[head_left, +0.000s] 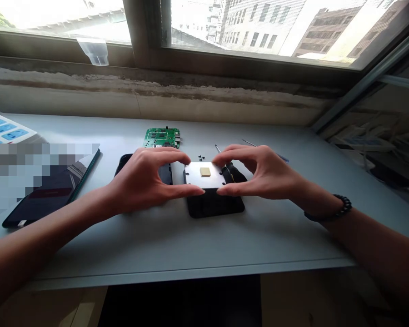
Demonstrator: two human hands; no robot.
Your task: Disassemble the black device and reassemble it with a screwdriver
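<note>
A square silver metal plate with a small yellow pad at its middle sits over a black case half on the white table. My left hand pinches the plate's left edge between thumb and fingers. My right hand, with a dark bead bracelet at the wrist, pinches the plate's right edge the same way. A second black case half lies behind my left hand, mostly hidden by it.
A green circuit board lies farther back. Several tiny black screws and a thin screwdriver lie behind the plate. A dark phone lies at the left, a white power strip at the far left. The window wall bounds the table's back.
</note>
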